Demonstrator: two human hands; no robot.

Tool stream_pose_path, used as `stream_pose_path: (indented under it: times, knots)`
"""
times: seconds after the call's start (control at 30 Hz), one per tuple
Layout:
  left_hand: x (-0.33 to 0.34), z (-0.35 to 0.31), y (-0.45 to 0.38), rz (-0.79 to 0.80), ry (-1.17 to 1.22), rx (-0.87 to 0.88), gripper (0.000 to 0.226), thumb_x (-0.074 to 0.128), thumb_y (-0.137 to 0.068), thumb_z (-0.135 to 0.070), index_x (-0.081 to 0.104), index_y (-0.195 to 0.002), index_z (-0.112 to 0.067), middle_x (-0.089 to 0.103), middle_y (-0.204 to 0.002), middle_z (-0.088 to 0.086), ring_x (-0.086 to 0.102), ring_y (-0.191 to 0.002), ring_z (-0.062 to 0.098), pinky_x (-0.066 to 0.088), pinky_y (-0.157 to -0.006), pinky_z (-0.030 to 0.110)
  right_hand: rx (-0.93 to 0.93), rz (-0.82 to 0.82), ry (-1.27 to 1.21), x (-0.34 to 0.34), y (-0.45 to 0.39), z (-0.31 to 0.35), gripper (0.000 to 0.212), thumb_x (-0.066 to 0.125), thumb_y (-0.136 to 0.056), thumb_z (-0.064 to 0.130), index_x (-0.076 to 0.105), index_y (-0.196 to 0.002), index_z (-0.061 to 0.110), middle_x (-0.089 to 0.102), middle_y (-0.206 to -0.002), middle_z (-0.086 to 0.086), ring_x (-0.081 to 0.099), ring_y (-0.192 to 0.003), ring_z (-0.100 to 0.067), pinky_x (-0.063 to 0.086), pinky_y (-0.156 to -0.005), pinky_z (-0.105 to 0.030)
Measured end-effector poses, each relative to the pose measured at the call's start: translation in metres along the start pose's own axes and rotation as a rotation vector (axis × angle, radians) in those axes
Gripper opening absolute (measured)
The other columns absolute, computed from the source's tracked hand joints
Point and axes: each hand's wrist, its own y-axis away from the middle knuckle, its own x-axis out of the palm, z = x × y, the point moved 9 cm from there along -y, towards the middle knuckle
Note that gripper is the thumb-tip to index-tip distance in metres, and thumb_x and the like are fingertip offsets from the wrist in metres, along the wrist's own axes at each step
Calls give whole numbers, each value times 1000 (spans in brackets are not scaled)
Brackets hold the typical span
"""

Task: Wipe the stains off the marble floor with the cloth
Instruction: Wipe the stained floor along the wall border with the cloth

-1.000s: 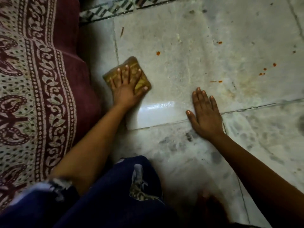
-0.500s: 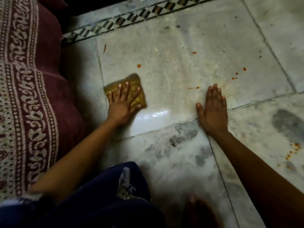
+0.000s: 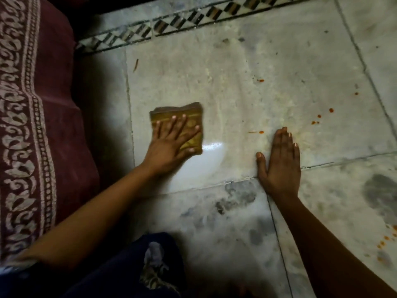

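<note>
Left hand (image 3: 171, 143) flat, fingers spread on the folded mustard-yellow cloth (image 3: 189, 125), right hand (image 3: 279, 162) flat, bracing on the pale marble floor (image 3: 247, 61): press evenly, sweep right toward the orange spots (image 3: 261, 132).

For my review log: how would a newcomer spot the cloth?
Start at the maroon patterned bedcover on the left. Just right of it, on the pale marble floor, the left hand presses flat a folded mustard-yellow cloth, the only fabric on the tiles.
</note>
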Motion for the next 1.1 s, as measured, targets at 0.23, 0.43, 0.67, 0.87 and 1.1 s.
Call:
stream_pose_path:
  times: [0.23, 0.43, 0.67, 0.87, 1.1]
  knots:
    - [-39, 65, -96, -32, 117, -324, 58, 29, -95, -56, 6, -147, -42, -10, -158, 1, -13, -144, 27, -10, -110, 56, 2, -6, 27, 2, 0, 0, 71, 26, -91, 44, 14, -148, 4, 17, -155, -14, 16, -143, -25, 10, -117, -37]
    - [-15, -19, -68, -42, -76, 31, 65, 13, -84, -68, 4, -144, -43, -3, -158, 2, -6, -145, 28, -6, -111, 52, 0, -23, 19, 0, 0, 0, 71, 29, -91, 44, 15, -148, 5, 19, -155, -14, 17, -143, -25, 8, -116, -35]
    - [-12, 49, -30, -34, 46, -200, 67, 14, -82, -76, -2, -141, -49, -12, -156, -3, -14, -143, 25, -12, -108, 57, -7, -29, 0, -1, -1, 0, 69, 29, -91, 43, 16, -148, 5, 20, -154, -14, 18, -143, -24, 8, -116, -35]
    - [-29, -3, -122, -15, 80, -231, 57, 27, -93, -59, 5, -145, -47, -14, -158, 0, -16, -143, 28, -10, -107, 61, 0, -26, -4, -5, 1, -1, 69, 30, -90, 43, 20, -147, 5, 23, -153, -15, 21, -142, -25, 9, -116, -35]
    - [6, -75, -37, 40, -100, 236, 67, 7, -82, -73, 5, -142, -43, -2, -156, -2, -6, -143, 24, -6, -110, 54, -3, 2, -24, -1, 0, 0, 68, 29, -91, 42, 22, -146, 3, 24, -153, -16, 23, -141, -27, 10, -115, -36]
